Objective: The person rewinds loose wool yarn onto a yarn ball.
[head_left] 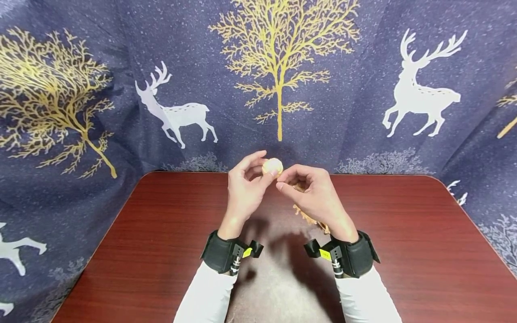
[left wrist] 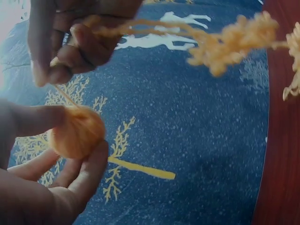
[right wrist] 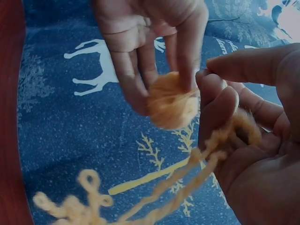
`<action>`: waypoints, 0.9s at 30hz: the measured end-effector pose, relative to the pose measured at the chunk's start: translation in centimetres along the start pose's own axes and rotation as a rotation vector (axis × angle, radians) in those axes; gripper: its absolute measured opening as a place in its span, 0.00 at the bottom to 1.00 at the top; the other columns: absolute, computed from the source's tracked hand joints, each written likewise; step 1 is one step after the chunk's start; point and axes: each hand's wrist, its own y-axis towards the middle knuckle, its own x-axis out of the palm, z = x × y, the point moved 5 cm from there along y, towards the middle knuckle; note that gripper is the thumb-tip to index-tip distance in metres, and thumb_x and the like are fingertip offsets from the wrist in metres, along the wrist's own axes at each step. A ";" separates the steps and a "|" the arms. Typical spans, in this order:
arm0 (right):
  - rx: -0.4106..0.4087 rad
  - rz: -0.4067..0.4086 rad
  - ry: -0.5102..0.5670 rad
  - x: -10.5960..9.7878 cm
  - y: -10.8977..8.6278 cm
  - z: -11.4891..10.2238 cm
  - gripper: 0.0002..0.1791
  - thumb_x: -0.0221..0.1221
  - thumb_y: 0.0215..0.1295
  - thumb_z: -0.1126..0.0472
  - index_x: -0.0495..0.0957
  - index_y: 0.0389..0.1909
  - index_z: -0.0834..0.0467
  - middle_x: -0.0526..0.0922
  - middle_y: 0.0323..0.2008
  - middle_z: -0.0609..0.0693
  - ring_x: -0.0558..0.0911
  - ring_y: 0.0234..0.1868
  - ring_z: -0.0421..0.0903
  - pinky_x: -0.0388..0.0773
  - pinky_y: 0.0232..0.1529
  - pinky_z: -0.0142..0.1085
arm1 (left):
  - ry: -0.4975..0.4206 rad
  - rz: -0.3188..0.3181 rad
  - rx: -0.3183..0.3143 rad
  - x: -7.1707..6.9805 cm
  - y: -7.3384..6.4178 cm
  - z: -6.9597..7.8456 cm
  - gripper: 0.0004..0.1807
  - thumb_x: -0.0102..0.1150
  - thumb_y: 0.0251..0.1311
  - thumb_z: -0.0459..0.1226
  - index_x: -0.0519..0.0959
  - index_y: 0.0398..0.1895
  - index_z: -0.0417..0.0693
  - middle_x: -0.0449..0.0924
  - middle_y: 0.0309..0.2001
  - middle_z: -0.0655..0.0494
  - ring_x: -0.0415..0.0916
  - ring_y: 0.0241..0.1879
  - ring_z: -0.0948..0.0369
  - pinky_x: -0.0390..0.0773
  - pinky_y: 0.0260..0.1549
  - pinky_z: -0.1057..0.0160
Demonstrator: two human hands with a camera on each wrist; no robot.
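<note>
A small round ball of yellow-orange yarn (head_left: 272, 166) is pinched between the thumb and fingers of my left hand (head_left: 247, 186), above the table's far part. Close beside it on the right, my right hand (head_left: 311, 190) pinches the yarn strand between thumb and forefinger. In the left wrist view a short taut strand (left wrist: 68, 96) runs from the ball (left wrist: 77, 132) to the right fingertips. More yarn passes through the right palm, and a loose, kinked tangle (left wrist: 234, 44) of it hangs below that hand. The right wrist view shows loops of this tangle (right wrist: 77, 206) too.
Under the hands is a reddish-brown table (head_left: 169, 233) with a greyish mat (head_left: 274, 287) down its middle. A dark blue cloth (head_left: 181, 36) with gold trees and white deer hangs behind and at the sides. Each wrist wears a black strap (head_left: 220, 251) with a small camera.
</note>
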 end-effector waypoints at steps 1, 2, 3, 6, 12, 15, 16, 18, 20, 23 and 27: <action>-0.005 0.004 0.004 -0.1 0.0 0.0 0.03 0.69 0.62 0.67 0.85 0.35 0.59 0.84 0.29 0.48 0.78 0.25 0.43 0.75 0.23 0.30 | 0.020 -0.019 -0.020 0.0 0.0 -0.1 0.21 0.71 0.56 0.25 0.81 0.55 0.34 0.85 0.45 0.41 0.84 0.43 0.54 0.86 0.45 0.60; -0.011 0.009 0.012 -0.2 0.0 0.0 0.03 0.69 0.62 0.67 0.85 0.35 0.59 0.85 0.29 0.48 0.78 0.24 0.43 0.75 0.22 0.30 | 0.042 -0.044 -0.041 0.1 -0.1 -0.1 0.20 0.71 0.55 0.26 0.82 0.53 0.34 0.85 0.44 0.42 0.84 0.43 0.54 0.86 0.45 0.60; -0.019 0.014 0.025 -0.4 0.0 0.0 0.03 0.69 0.62 0.67 0.85 0.35 0.59 0.85 0.29 0.49 0.78 0.24 0.43 0.75 0.22 0.30 | 0.067 -0.074 -0.067 0.2 -0.1 -0.2 0.19 0.72 0.55 0.26 0.83 0.52 0.34 0.86 0.43 0.42 0.85 0.42 0.54 0.86 0.45 0.59; -0.046 0.032 0.076 -1.1 0.1 0.2 0.03 0.68 0.62 0.70 0.85 0.35 0.62 0.85 0.29 0.52 0.77 0.23 0.42 0.76 0.21 0.30 | 0.111 -0.209 -0.131 0.5 -0.3 -0.5 0.16 0.72 0.55 0.27 0.84 0.48 0.35 0.87 0.41 0.45 0.86 0.41 0.54 0.86 0.43 0.59; -0.034 0.058 0.179 -2.2 0.2 0.8 0.03 0.65 0.63 0.74 0.83 0.36 0.67 0.85 0.28 0.53 0.79 0.22 0.40 0.77 0.21 0.29 | 0.026 -0.516 -0.166 1.3 -0.9 -0.6 0.15 0.69 0.58 0.28 0.84 0.49 0.34 0.87 0.44 0.46 0.86 0.43 0.55 0.86 0.43 0.58; -0.016 0.062 0.208 -2.4 0.3 1.0 0.03 0.65 0.63 0.73 0.83 0.36 0.68 0.84 0.26 0.53 0.79 0.22 0.40 0.75 0.20 0.29 | -0.084 -0.628 -0.180 1.5 -1.2 -0.4 0.15 0.67 0.59 0.26 0.82 0.50 0.30 0.86 0.46 0.45 0.85 0.44 0.56 0.86 0.46 0.55; -0.015 0.064 0.209 -2.5 0.3 1.1 0.02 0.65 0.63 0.73 0.83 0.36 0.68 0.84 0.25 0.53 0.79 0.22 0.40 0.75 0.20 0.28 | -0.120 -0.653 -0.185 1.5 -1.3 -0.3 0.16 0.66 0.59 0.25 0.82 0.51 0.29 0.86 0.47 0.44 0.85 0.45 0.57 0.86 0.47 0.55; -0.013 0.065 0.212 -2.5 0.3 1.2 0.02 0.65 0.64 0.72 0.83 0.37 0.68 0.83 0.25 0.54 0.78 0.22 0.40 0.73 0.19 0.28 | -0.167 -0.683 -0.183 1.5 -1.4 0.0 0.16 0.65 0.59 0.24 0.81 0.51 0.27 0.85 0.47 0.45 0.84 0.46 0.57 0.85 0.48 0.55; -0.007 0.069 0.211 -2.4 0.4 1.4 0.03 0.65 0.64 0.72 0.83 0.37 0.67 0.83 0.25 0.54 0.77 0.21 0.41 0.73 0.19 0.29 | -0.203 -0.690 -0.175 1.4 -1.5 0.2 0.17 0.64 0.60 0.24 0.80 0.52 0.26 0.85 0.48 0.47 0.84 0.46 0.57 0.85 0.48 0.57; 0.007 0.072 0.209 -2.4 0.4 1.8 0.03 0.65 0.65 0.71 0.83 0.38 0.66 0.83 0.24 0.54 0.76 0.19 0.44 0.72 0.17 0.31 | -0.258 -0.667 -0.165 1.3 -1.4 0.4 0.18 0.63 0.60 0.24 0.78 0.53 0.24 0.85 0.47 0.50 0.83 0.47 0.57 0.84 0.47 0.60; 0.029 0.067 0.215 -2.2 0.5 2.3 0.04 0.65 0.66 0.71 0.83 0.39 0.68 0.83 0.25 0.52 0.76 0.19 0.45 0.74 0.18 0.31 | -0.370 -0.587 -0.149 1.3 -1.2 0.6 0.22 0.63 0.58 0.22 0.73 0.55 0.19 0.85 0.48 0.51 0.82 0.48 0.57 0.83 0.48 0.62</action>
